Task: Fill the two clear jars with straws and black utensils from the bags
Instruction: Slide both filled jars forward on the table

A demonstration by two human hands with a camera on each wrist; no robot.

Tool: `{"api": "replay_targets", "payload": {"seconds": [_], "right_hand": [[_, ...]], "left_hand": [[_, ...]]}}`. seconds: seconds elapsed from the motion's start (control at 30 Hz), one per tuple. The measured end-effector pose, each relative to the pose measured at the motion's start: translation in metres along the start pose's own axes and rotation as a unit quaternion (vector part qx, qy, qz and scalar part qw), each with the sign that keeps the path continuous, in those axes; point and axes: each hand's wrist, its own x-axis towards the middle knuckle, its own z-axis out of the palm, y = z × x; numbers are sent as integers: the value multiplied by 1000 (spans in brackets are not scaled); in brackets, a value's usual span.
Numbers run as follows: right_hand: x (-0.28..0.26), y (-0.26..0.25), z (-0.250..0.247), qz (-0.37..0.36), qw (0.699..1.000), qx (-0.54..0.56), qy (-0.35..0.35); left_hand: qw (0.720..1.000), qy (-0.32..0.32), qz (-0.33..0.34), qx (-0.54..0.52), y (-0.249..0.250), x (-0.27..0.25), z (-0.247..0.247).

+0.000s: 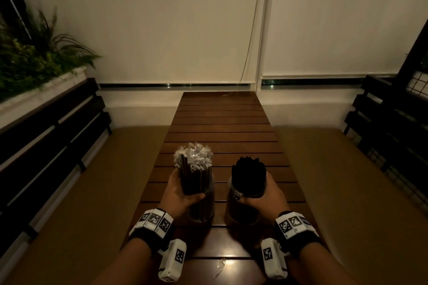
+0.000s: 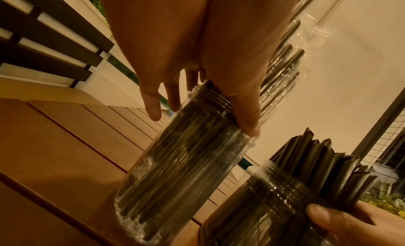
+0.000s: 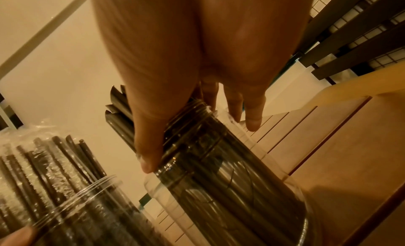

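Two clear jars stand side by side on the near part of a slatted wooden table (image 1: 222, 118). The left jar (image 1: 201, 208) (image 2: 175, 171) holds dark straws (image 1: 193, 157) in crinkly clear wrappers that stick out well above its mouth. My left hand (image 1: 181, 190) (image 2: 202, 120) grips this jar at its threaded neck, thumb on the near side. The right jar (image 1: 240, 213) (image 3: 230, 189) is packed with black utensils (image 1: 249, 176) (image 3: 118, 111) standing upright. My right hand (image 1: 261, 194) (image 3: 199, 145) grips its neck the same way.
A small scrap of clear wrapper (image 1: 220, 266) lies on the table's near end. Tan cushioned benches (image 1: 81, 192) with dark slatted backs flank the table. A planter with green fronds (image 1: 34, 53) sits at the left. Blinds and a cord (image 1: 250, 41) hang behind.
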Motion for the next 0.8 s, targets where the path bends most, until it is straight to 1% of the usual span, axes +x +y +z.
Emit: {"api": "replay_targets", "payload": {"seconds": [0.07,0.13,0.3,0.43,0.6,0.8], "right_hand": [[6,-3,2,9,1000,-11,4],[11,-4,5,16,1000,-21,0],[21,-8,16,12,999,-35,-32],[28,-8,17,12,999,-33,-31],[40,-6,15,37,998,-35,-28],[68,-5,15,45,997,-56,-31]], "left_hand": [[1000,-4,-8,-4,-5,2,-2],[1000,-23,-6,1,-6,6,-3],[999,-51,3,8,-5,19,1],[998,-58,-5,-24,-10,31,3],[997,-55,-33,-42,-11,41,7],[997,-51,-42,-31,-8,66,14]]}}
